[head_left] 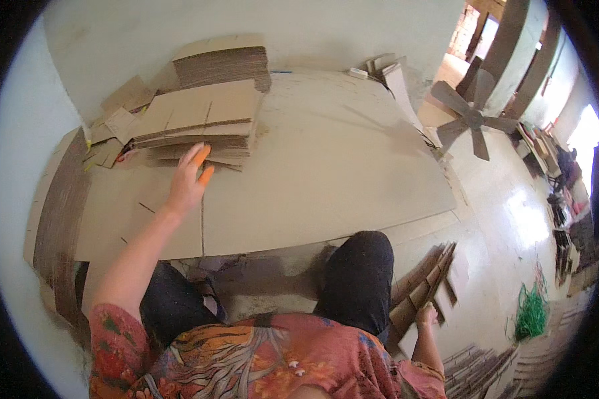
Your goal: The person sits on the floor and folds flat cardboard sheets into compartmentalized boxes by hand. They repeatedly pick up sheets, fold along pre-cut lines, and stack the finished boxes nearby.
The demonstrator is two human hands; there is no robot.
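My left hand (188,181) reaches over the table to the front edge of a stack of flat cardboard sheets (196,106). Orange covers sit on its thumb and a finger, which are spread apart. Whether the fingertips touch the sheets I cannot tell. Down at my right side, my right hand (428,314) is closed on the near end of a slotted cardboard divider (439,274). More slotted cardboard pieces lie close around it, so the exact number held is unclear.
A taller cardboard stack (223,66) stands by the wall on the pale table (339,146). Cardboard scraps (122,123) lie at the left. A fan (473,120) stands past the table's right end. Green strapping (531,311) and more cardboard strips (482,372) lie on the floor.
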